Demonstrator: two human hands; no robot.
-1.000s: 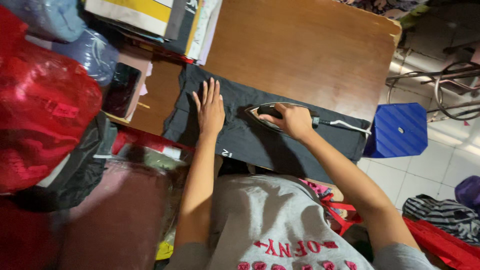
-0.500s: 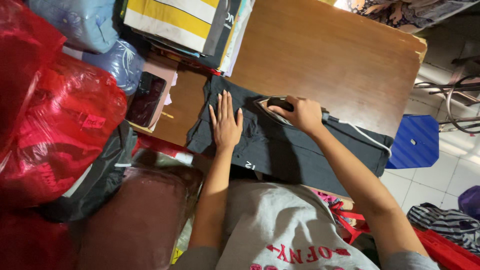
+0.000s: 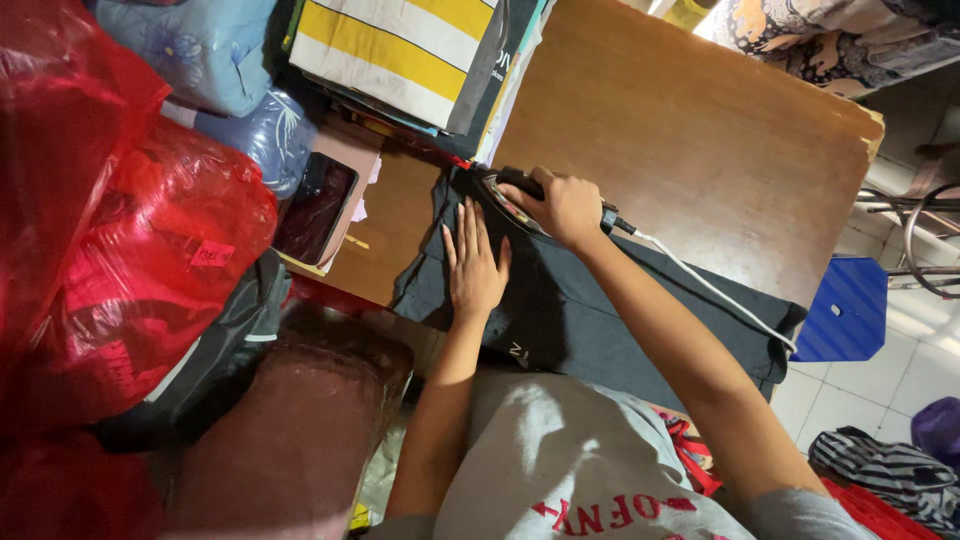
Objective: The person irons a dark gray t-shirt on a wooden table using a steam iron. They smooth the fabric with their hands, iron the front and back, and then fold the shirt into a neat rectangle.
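Right hand (image 3: 567, 207) was clamped round iron (image 3: 512, 192), near left end of dark garment (image 3: 600, 315) spread across near edge of wooden table (image 3: 700, 150). Left hand (image 3: 475, 265) lay flat on garment, fingers spread, just beside iron. White cord (image 3: 715, 292) trailed right over cloth. Far half of tabletop bare; folded striped stack (image 3: 400, 50) crowded far-left corner, red plastic bags (image 3: 110, 230) pressed left side. Iron's soleplate mostly hidden under hand. Blue stool (image 3: 845, 310) stood off right edge.

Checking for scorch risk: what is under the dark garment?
The dark garment lies on the wooden table. The left hand presses it flat; the right hand grips the iron. Anything beneath the cloth is hidden.
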